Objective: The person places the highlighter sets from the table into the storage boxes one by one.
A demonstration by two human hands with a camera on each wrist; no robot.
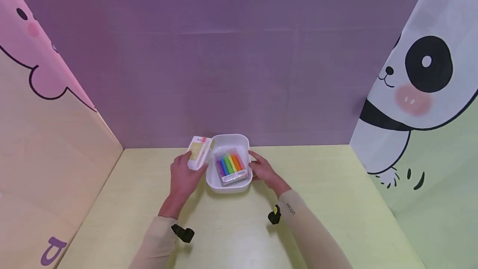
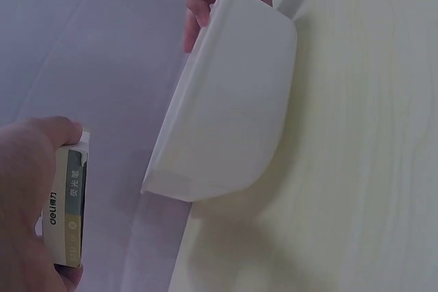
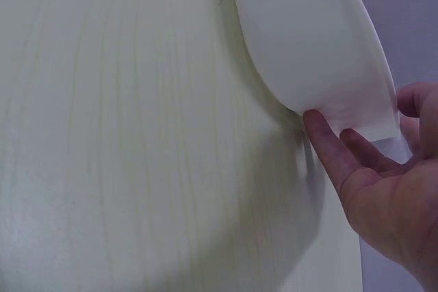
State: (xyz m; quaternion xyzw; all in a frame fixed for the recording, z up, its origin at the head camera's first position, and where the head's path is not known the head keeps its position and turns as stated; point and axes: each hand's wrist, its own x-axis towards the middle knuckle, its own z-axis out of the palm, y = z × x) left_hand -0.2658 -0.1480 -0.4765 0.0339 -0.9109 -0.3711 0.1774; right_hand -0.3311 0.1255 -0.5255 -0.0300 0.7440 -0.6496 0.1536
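In the head view, my left hand (image 1: 184, 181) grips a white and tan highlighter box (image 1: 196, 162) beside the left rim of a white plastic tub (image 1: 231, 141). The left wrist view shows the printed side of this box (image 2: 74, 200), with thumb and fingers around its edges. Inside the tub lies a clear pack of colourful highlighters (image 1: 232, 167), running from purple to red. My right hand (image 1: 266, 172) holds the tub's right side; the right wrist view has fingertips on the outer wall of the tub (image 3: 311, 39) and other fingers at its rim.
Pale wood-grain table (image 1: 228, 231) lies under the tub. Close behind stands a purple backdrop (image 1: 239, 74). Side panels rise at both edges, a pink cartoon figure (image 1: 45, 53) on the left and a panda (image 1: 425, 74) on the right.
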